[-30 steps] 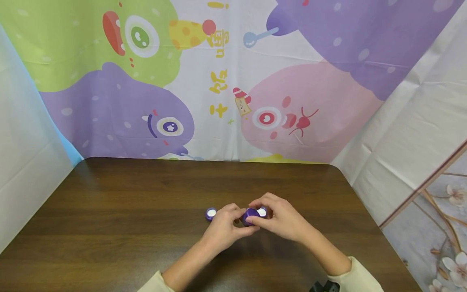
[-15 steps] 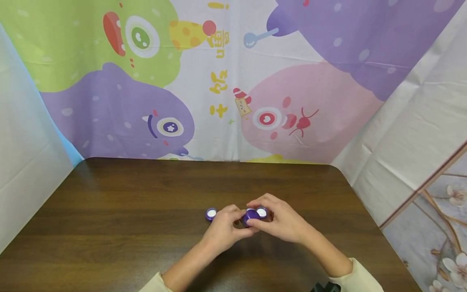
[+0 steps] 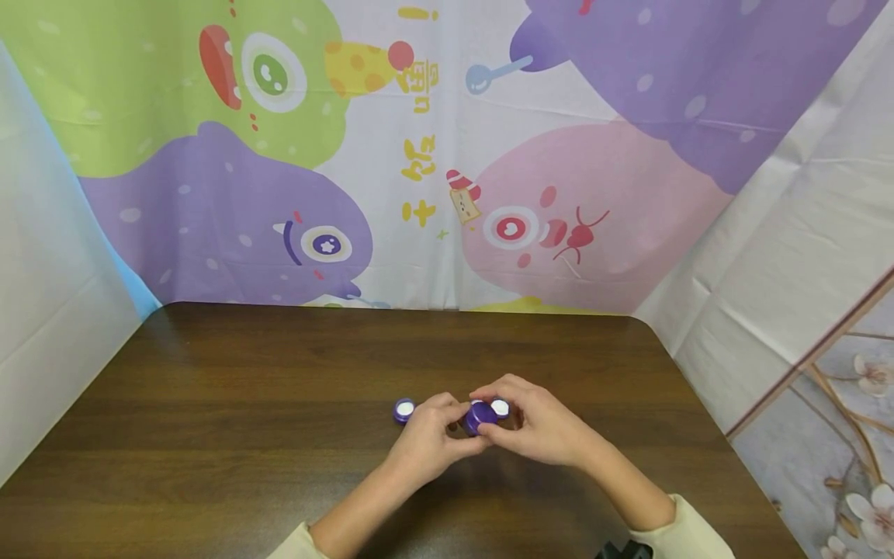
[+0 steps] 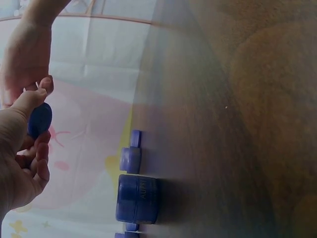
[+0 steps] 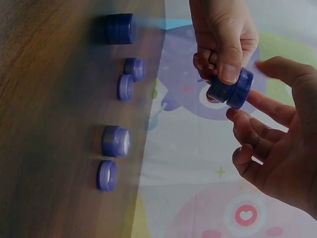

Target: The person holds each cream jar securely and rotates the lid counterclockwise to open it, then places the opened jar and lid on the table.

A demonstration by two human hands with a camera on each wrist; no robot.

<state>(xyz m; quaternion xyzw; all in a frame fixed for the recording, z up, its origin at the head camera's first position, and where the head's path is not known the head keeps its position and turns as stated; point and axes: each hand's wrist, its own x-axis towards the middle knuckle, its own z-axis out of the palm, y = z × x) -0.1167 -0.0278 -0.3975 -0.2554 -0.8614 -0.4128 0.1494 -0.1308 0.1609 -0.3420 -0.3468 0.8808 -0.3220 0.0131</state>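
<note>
A small purple jar [image 3: 480,417] is held up between both hands above the table. My left hand [image 3: 434,435] grips its body, the thumb pressed along the side in the right wrist view. Around the jar's lid [image 5: 241,89] curve the fingers of my right hand [image 3: 538,415], index fingertip at its edge and thumb tip close by. On the table, an open jar [image 5: 116,141] shows white inside, with a loose purple lid [image 5: 107,176] beside it. Another small jar [image 5: 134,69] sits by a second loose lid [image 5: 125,88].
A larger dark blue jar [image 4: 136,199] stands on the brown wooden table [image 3: 244,435]; my left hand hides it in the head view. A cartoon-printed curtain [image 3: 419,233] hangs behind the table's far edge, with white cloth [image 3: 775,256] along the right.
My right hand has shifted slightly on the held jar, its thumb moving from across the top to the near edge. The left hand keeps its grip.
</note>
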